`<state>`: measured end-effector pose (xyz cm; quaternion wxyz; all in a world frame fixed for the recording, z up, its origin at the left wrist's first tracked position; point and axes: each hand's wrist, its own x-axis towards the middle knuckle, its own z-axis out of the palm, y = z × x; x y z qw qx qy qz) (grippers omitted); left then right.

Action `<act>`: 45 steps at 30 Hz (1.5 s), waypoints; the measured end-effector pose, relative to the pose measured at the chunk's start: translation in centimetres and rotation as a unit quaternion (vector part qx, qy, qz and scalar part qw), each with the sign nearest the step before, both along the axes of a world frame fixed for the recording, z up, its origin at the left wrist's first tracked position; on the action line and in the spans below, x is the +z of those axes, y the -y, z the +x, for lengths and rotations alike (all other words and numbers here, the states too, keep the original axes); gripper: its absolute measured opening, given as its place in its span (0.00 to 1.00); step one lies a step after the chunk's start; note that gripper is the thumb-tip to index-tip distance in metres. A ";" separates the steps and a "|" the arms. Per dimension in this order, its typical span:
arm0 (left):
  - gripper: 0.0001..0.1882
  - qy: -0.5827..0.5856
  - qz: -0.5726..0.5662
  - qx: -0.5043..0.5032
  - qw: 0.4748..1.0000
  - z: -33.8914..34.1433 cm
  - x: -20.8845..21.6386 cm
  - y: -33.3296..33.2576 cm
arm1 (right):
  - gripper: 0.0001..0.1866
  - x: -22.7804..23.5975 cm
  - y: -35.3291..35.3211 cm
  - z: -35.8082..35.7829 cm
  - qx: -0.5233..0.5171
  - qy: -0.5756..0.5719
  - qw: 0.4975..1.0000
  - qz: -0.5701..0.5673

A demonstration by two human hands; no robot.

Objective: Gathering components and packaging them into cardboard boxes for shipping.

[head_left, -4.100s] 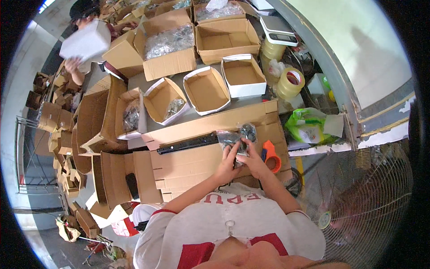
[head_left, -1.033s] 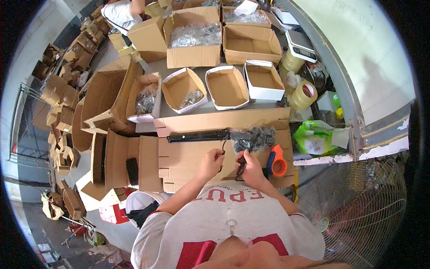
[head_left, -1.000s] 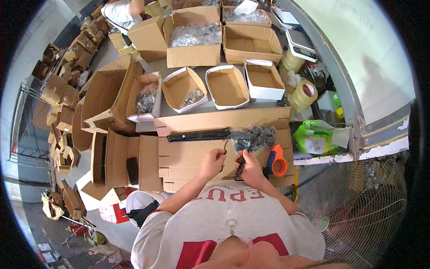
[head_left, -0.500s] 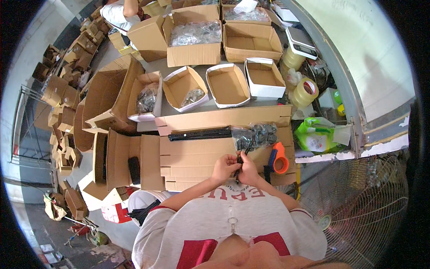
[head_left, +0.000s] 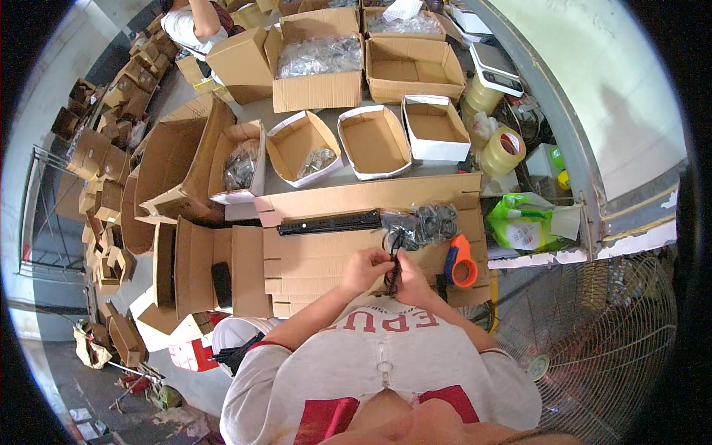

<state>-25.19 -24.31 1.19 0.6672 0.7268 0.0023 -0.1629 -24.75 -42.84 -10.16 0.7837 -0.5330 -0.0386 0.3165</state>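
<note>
My left hand (head_left: 366, 269) and my right hand (head_left: 412, 280) meet at the near side of a flattened cardboard sheet (head_left: 319, 256), close to my chest. Both have their fingers closed on a thin black looped cord (head_left: 392, 239), which looks like a cable; its lower part is partly covered by the fingers. Just beyond the cord lie clear plastic bags (head_left: 432, 222) with dark parts inside. Left of those bags, a bundle of long black strips (head_left: 330, 222) rests on the sheet. An orange and blue tape dispenser (head_left: 463, 267) lies to the right of my right hand.
Small white-sided boxes (head_left: 374, 141) stand in a row beyond the sheet, with larger cartons (head_left: 319, 93) behind. An open carton (head_left: 204, 267) is at the left. Tape rolls (head_left: 504, 152) and a green bag (head_left: 523, 222) sit right. A wire fan guard (head_left: 593, 348) is near right. Another person (head_left: 194, 28) stands far left.
The black cord now spreads in a wider loop above my fingers. My left hand has shifted slightly left and opened a small gap from the right. The view has moved a little.
</note>
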 end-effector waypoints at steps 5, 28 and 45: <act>0.09 0.248 0.224 0.029 0.942 -1.0 0.3 0.4 | 0.12 11.6 -3.0 0.2 -0.076 -0.380 0.880 0.275; 0.53 0.149 0.522 -0.414 0.731 0.1 -4.5 -12.9 | 0.10 9.1 5.0 12.2 0.160 0.469 0.681 -0.539; 0.22 0.172 0.429 -0.301 0.834 -1.3 -5.2 -16.8 | 0.18 7.0 -24.3 22.1 -0.110 0.352 0.790 -0.489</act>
